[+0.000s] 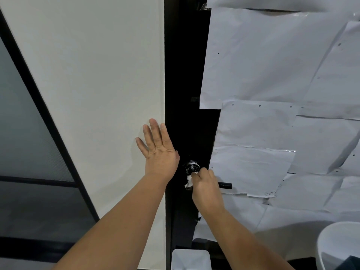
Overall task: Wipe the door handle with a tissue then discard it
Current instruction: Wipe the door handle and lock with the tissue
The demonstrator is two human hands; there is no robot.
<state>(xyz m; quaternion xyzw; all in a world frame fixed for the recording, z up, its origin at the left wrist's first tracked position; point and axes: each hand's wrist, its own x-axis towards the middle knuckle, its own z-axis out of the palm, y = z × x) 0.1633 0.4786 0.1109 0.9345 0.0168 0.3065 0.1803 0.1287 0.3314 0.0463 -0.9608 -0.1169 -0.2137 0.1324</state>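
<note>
From my head view, my left hand lies spread flat against the white wall panel, just left of the black door edge. My right hand pinches the tissue against the door handle, just below the shiny lock cylinder. The thin tissue could tear or slip from my fingers if I rub hard (it looks bunched). A white bin sits near, below the handle.
</note>
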